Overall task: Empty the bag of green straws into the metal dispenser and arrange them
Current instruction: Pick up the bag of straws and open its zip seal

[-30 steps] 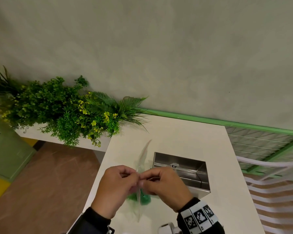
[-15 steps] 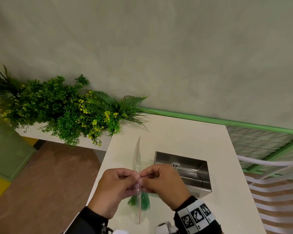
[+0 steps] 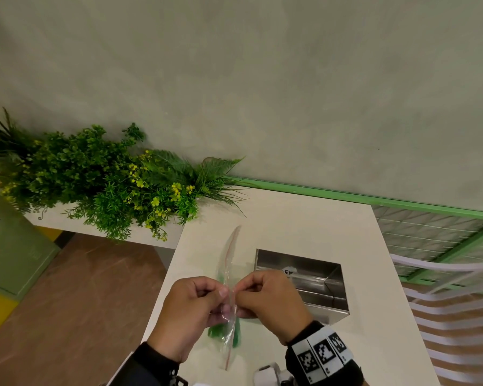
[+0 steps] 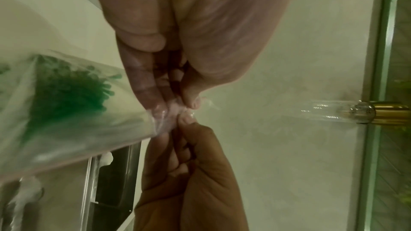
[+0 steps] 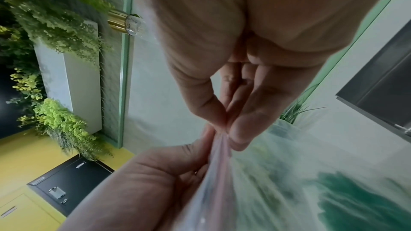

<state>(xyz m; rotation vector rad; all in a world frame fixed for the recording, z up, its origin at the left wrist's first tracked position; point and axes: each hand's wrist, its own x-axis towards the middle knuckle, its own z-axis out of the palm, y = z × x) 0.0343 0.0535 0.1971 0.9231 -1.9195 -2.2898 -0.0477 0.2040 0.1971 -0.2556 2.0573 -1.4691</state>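
A clear zip bag (image 3: 229,277) with a thin red seal line hangs edge-on above the white counter, green straws (image 3: 221,331) bunched inside it. My left hand (image 3: 195,307) and right hand (image 3: 265,299) each pinch one side of the bag's top edge, knuckles almost meeting. The left wrist view shows the left hand (image 4: 177,94) pinching the plastic, with the straws (image 4: 71,85) blurred green in the bag (image 4: 89,126). In the right wrist view the right hand (image 5: 224,117) clamps the bag (image 5: 244,182) edge. The open metal dispenser (image 3: 301,282) sits on the counter just right of my hands.
A white counter (image 3: 304,227) runs to a grey-green wall with a green trim strip (image 3: 374,200). Artificial plants (image 3: 101,179) fill a planter at the left. A white wire rack (image 3: 444,260) stands to the right. A green cabinet (image 3: 11,246) stands on the brown floor lower left.
The bag's upper end has swung from leaning right to standing nearly upright. Both hands stayed pinched on its top edge and shifted very little.
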